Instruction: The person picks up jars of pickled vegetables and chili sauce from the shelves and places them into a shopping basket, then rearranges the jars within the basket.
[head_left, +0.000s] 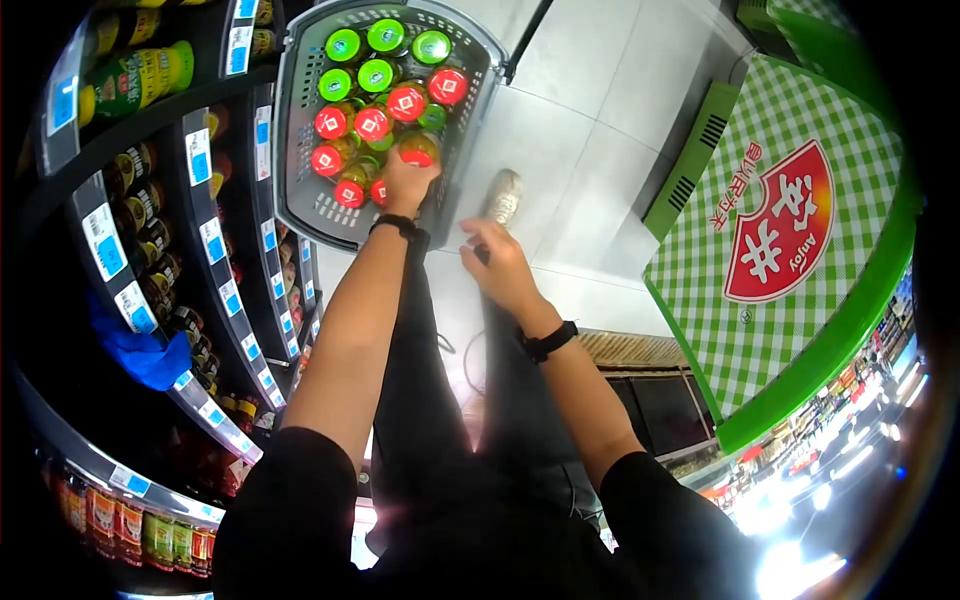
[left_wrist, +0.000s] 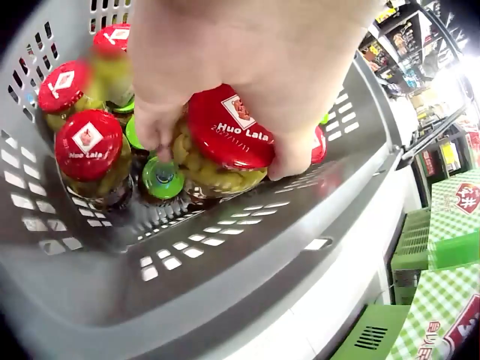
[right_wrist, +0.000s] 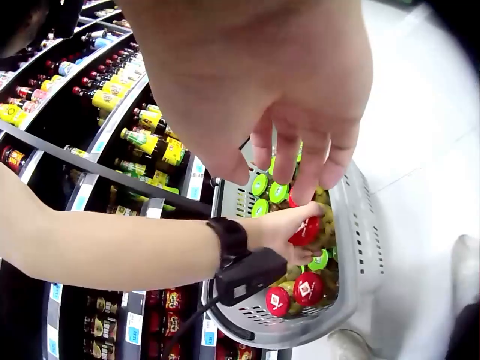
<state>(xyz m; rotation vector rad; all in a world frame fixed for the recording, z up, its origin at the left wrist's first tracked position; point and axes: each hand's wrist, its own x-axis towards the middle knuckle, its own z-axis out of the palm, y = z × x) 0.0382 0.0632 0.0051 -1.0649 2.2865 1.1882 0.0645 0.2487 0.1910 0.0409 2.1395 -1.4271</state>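
A grey plastic basket [head_left: 467,150] on the floor holds several glass jars, some with green lids [head_left: 385,36] and others with red lids [head_left: 448,85]. My left hand [head_left: 408,185] reaches in and grips a red-lidded jar [head_left: 418,152] from above. In the left wrist view, fingers and thumb close around that jar [left_wrist: 229,127] of pale green pickles, which tilts beside a green-lidded jar [left_wrist: 163,178]. My right hand [head_left: 500,265] hovers outside the basket's near right corner, fingers loosely bent and holding nothing.
Curved store shelves [head_left: 190,200] with bottles, jars and price tags run along the left. At the right stands a green checkered display [head_left: 790,230]. A shoe [head_left: 506,196] is on the tiled floor right of the basket. Blue material [head_left: 150,355] hangs at a shelf.
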